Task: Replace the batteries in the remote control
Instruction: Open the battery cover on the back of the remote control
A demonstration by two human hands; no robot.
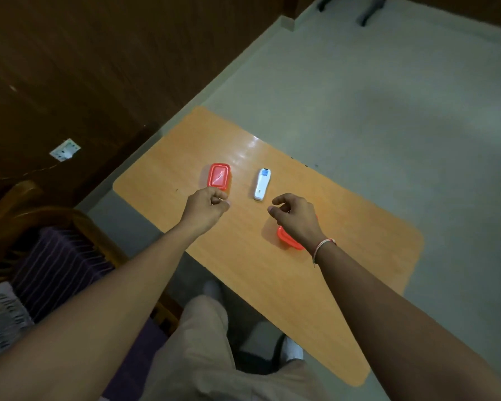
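Second red container mostly hidden under right hand.

White remote control lies flat mid-tabletop, toward the far edge, blue label at its far end.

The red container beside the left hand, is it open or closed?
Closed: the red container has its glossy lid seated flat on top, and no contents show.

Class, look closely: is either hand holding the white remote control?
No: the white remote control lies alone on the orange wooden table, untouched by both hands.
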